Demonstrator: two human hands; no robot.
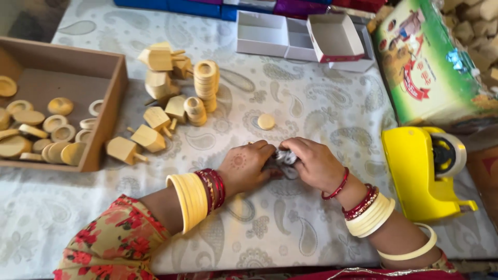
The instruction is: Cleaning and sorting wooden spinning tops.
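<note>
Silvery crinkled small object [285,156] pinched between both hands: left hand [244,167] and right hand [316,163] fingers closed on it, over paisley-cloth counter [311,103]; smooth wooden tops [150,127] nearby.

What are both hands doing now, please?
Left hand: closed on the small silvery object.
Right hand: closed on the same object, pinching it.

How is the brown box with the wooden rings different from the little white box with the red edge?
The brown box is bigger and darker; the white box is smaller and pale with a red rim. The brown box holds many wooden rings and discs; the white box looks empty. The brown box sits to the left of the hands, the white box at the far side of the table. Both are open on top.
</note>
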